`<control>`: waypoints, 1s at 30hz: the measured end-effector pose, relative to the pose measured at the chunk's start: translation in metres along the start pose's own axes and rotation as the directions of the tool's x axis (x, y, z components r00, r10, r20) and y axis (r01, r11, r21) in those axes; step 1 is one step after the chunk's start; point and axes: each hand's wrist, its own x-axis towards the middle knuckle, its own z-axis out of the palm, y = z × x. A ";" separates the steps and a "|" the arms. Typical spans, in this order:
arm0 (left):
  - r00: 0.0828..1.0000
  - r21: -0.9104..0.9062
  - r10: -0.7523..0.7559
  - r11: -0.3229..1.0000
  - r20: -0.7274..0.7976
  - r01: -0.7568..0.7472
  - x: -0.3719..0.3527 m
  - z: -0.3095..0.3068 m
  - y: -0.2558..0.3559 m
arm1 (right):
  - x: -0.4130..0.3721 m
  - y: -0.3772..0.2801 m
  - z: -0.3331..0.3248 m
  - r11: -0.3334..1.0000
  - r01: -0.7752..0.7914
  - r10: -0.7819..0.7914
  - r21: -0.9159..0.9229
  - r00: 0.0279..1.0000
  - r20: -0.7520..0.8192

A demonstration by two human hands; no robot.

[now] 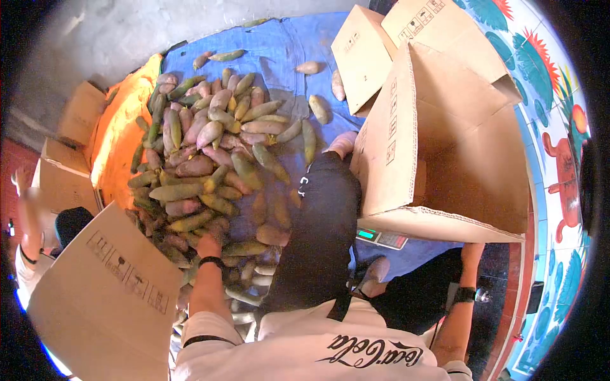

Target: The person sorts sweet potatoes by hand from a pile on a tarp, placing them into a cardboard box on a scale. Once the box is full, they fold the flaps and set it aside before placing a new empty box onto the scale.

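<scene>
My left hand (208, 244), with a black band at the wrist, reaches down onto a big pile of long pink and green tubers or fruit (210, 133). Its fingers blur into the pile, so I cannot make out whether they hold a piece. My right hand (471, 253), wearing a dark watch, is at the lower edge of a large open cardboard box (384, 136). That box hides its fingers. Partly beneath the box sits a digital scale (381, 238) with a lit green display.
The pile lies on a blue tarp (305, 38), beside an orange sheet (124, 127). A carton (105, 279) stands at the left front, another box (362, 57) at the back right. Another person's arm (30, 222) shows at far left. My outstretched leg (324, 216) borders the pile.
</scene>
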 end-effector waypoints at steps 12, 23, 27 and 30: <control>0.962 -0.634 0.233 0.724 -0.144 -0.270 -0.043 -0.104 0.095 | -0.002 -0.009 0.000 0.999 -0.037 0.037 -0.016 0.999 -0.006; 0.697 -0.700 0.074 -0.015 -0.713 -0.714 -0.137 -0.350 0.195 | 0.003 -0.032 -0.011 0.975 -0.087 0.094 0.204 0.995 -0.027; 0.357 -0.337 0.185 0.135 -0.915 -0.932 -0.168 -0.397 0.221 | 0.001 -0.018 0.000 0.959 -0.140 0.143 0.246 0.990 0.007; 0.233 -0.227 0.270 0.055 -0.934 -0.972 -0.180 -0.407 0.245 | 0.000 -0.018 0.000 0.955 -0.159 0.161 0.251 0.987 0.013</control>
